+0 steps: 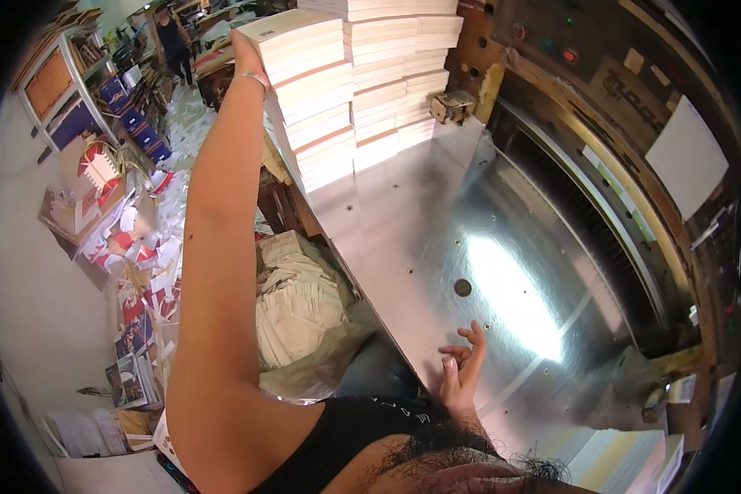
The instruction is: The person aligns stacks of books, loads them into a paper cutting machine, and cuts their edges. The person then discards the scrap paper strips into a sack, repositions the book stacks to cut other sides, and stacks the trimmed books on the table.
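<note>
My left arm reaches far out, and my left hand (245, 54) is against the outer side of a tall stack of books (313, 90), near its top. Its fingers are mostly hidden, so their grip cannot be made out. The books lie flat in several piles with pale page edges showing, on the far part of a shiny metal table (379, 239). Close to my body, my right hand (464, 366) is over the table's near edge. Its fingers are loosely spread, some slightly bent, with nothing in them.
A large cutting machine (584, 206) borders the table on the right. Paper offcuts (300, 305) fill a bag below the table's left edge. Scraps (140, 239) litter the floor. More paper stacks (609, 461) stand at lower right. Another person (171, 43) stands far back.
</note>
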Motion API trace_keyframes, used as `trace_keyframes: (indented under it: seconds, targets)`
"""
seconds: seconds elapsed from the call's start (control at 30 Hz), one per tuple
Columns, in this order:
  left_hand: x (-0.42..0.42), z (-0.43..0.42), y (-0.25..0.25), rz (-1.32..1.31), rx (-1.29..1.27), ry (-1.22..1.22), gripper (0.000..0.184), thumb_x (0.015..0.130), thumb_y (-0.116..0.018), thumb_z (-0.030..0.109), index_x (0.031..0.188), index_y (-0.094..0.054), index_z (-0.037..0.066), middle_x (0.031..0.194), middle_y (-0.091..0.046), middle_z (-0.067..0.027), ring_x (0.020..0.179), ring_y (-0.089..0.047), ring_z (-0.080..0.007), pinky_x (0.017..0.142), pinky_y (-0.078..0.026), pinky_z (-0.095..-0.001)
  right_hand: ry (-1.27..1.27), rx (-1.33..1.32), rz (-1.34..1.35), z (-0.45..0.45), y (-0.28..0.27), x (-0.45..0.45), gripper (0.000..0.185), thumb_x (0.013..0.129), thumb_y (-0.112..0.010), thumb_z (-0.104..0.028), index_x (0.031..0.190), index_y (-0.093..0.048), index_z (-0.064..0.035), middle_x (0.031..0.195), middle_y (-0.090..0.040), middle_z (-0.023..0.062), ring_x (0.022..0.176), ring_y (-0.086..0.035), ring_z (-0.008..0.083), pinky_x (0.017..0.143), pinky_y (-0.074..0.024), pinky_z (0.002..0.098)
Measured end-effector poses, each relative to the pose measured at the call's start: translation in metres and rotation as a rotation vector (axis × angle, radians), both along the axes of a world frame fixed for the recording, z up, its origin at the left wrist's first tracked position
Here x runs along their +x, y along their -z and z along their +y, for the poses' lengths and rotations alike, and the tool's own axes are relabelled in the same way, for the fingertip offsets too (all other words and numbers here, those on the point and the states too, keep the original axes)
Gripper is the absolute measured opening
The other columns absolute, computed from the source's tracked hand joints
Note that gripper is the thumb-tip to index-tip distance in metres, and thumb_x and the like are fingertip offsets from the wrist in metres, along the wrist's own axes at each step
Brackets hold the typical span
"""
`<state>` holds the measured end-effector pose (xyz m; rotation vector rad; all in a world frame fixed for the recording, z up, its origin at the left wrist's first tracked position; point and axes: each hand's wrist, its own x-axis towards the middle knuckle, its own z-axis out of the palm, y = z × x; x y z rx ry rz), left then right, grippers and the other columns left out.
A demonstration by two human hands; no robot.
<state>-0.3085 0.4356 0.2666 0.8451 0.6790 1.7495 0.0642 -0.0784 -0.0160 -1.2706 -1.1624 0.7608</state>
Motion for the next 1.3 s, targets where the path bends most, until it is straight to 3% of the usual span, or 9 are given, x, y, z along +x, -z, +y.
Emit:
trace_keyframes:
  seconds: [0.2, 0.3, 0.4, 0.47, 0.77, 0.93, 1.03, 1.07, 1.3]
  targets:
    - [-0.007, -0.054, 0.014, 0.143, 0.046, -0.071, 0.083, 0.104, -0.019, 0.068, 0.157, -0.038, 0.006, 0.164, -0.037, -0.0161, 0.148, -0.040, -0.0393, 0.122, -0.030, -0.0590, 0.018, 0.047, -0.016, -0.009, -0.002, 0.003, 0.077, 0.096, -0.064, -0.022, 0.158, -0.027, 0.0015, 0.136, -0.053, 0.0226, 0.098, -0.065, 0.0242, 0.086, -0.0546, 0.0373]
    - [0.011, -0.101, 0.050, 0.366, 0.199, -0.047, 0.067, 0.102, -0.033, 0.047, 0.136, -0.060, -0.003, 0.144, -0.057, -0.0223, 0.128, -0.058, -0.0372, 0.111, -0.047, -0.0551, 0.033, -0.061, -0.028, -0.027, -0.019, 0.017, 0.073, 0.096, -0.070, -0.026, 0.157, -0.034, -0.0087, 0.134, -0.055, 0.0178, 0.099, -0.065, 0.0251, 0.088, -0.0551, 0.0397]
    - [0.030, -0.141, 0.124, 0.500, 0.630, -0.504, 0.051, 0.107, -0.038, 0.031, 0.140, -0.057, -0.003, 0.147, -0.054, -0.0186, 0.134, -0.052, -0.0292, 0.114, -0.042, -0.0506, 0.229, -0.110, -0.126, -0.073, -0.037, 0.035, 0.075, 0.092, -0.077, -0.027, 0.154, -0.039, -0.0105, 0.134, -0.056, 0.0165, 0.100, -0.065, 0.0239, 0.089, -0.0549, 0.0393]
    - [0.046, -0.198, 0.197, 1.017, 0.656, -0.925, 0.052, 0.112, -0.041, 0.030, 0.147, -0.047, -0.008, 0.154, -0.045, -0.0244, 0.140, -0.048, -0.0338, 0.118, -0.038, -0.0487, 0.340, -0.191, -0.135, -0.105, -0.043, 0.050, 0.073, 0.088, -0.081, -0.022, 0.151, -0.046, -0.0090, 0.132, -0.059, 0.0154, 0.101, -0.066, 0.0237, 0.090, -0.0541, 0.0384]
    - [0.212, -0.391, 0.269, 0.879, 0.341, 0.179, 0.047, 0.107, -0.049, 0.019, 0.149, -0.045, -0.001, 0.152, -0.048, -0.0199, 0.136, -0.050, -0.0316, 0.115, -0.039, -0.0453, 1.270, 0.090, -0.936, -0.258, -0.099, 0.104, 0.072, 0.077, -0.089, -0.015, 0.137, -0.055, 0.0017, 0.129, -0.063, 0.0167, 0.108, -0.063, 0.0295, 0.094, -0.0505, 0.0389]
    - [0.275, -0.409, 0.289, 0.945, 0.411, 0.721, 0.051, 0.101, -0.061, 0.017, 0.147, -0.050, 0.000, 0.156, -0.047, -0.0156, 0.144, -0.045, -0.0327, 0.120, -0.032, -0.0457, 1.830, 0.217, -1.013, -0.330, -0.096, 0.150, 0.128, 0.064, -0.098, -0.042, 0.158, -0.023, 0.0016, 0.158, -0.033, 0.0216, 0.144, -0.038, 0.0345, 0.120, -0.0293, 0.0456]
    - [0.292, -0.423, 0.274, 1.308, 0.746, 0.761, 0.051, 0.097, -0.067, 0.019, 0.143, -0.055, 0.000, 0.156, -0.048, -0.0185, 0.146, -0.042, -0.0359, 0.121, -0.031, -0.0462, 1.838, 0.016, -0.722, -0.350, -0.086, 0.174, 0.171, 0.048, -0.102, -0.052, 0.162, 0.014, -0.0026, 0.170, -0.004, 0.0243, 0.157, -0.014, 0.0381, 0.129, -0.0141, 0.0447]
    - [0.293, -0.424, 0.273, 1.338, 0.773, 0.755, 0.051, 0.097, -0.067, 0.020, 0.142, -0.056, 0.000, 0.155, -0.048, -0.0192, 0.145, -0.043, -0.0366, 0.121, -0.031, -0.0464, 1.824, -0.083, -0.656, -0.354, -0.082, 0.181, 0.172, 0.048, -0.104, -0.045, 0.162, 0.023, -0.0216, 0.170, 0.001, 0.0263, 0.159, -0.006, 0.0399, 0.129, -0.0099, 0.0505]
    - [0.284, -0.418, 0.280, 1.317, 0.724, 0.773, 0.051, 0.097, -0.068, 0.022, 0.141, -0.057, 0.000, 0.152, -0.051, -0.0198, 0.143, -0.045, -0.0372, 0.120, -0.033, -0.0461, 1.772, -0.303, -0.687, -0.361, -0.085, 0.188, 0.178, 0.046, -0.104, -0.044, 0.159, 0.031, -0.0211, 0.170, -0.002, 0.0282, 0.158, -0.013, 0.0405, 0.129, -0.0144, 0.0496]
